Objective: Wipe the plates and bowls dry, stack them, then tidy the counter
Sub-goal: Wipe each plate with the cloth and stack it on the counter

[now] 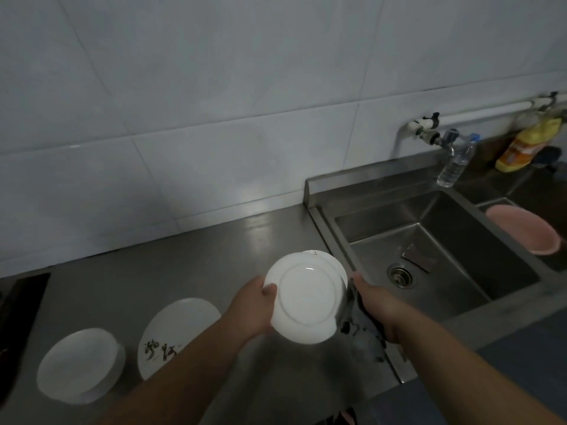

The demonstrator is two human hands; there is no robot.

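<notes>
Left hand pinches upturned white plate by its rim, baring underside | right hand clutches dark cloth against plate edge to dry it

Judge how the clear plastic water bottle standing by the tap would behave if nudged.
The clear plastic water bottle looks tall, narrow and only partly filled, so it would probably tip easily. Lying down, its round body would likely roll, possibly into the steel sink below it.

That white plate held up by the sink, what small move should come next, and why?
Probably sweep the dark cloth in the right hand across the white plate. The left hand holds its underside facing up, and the cloth only touches its right edge.
</notes>
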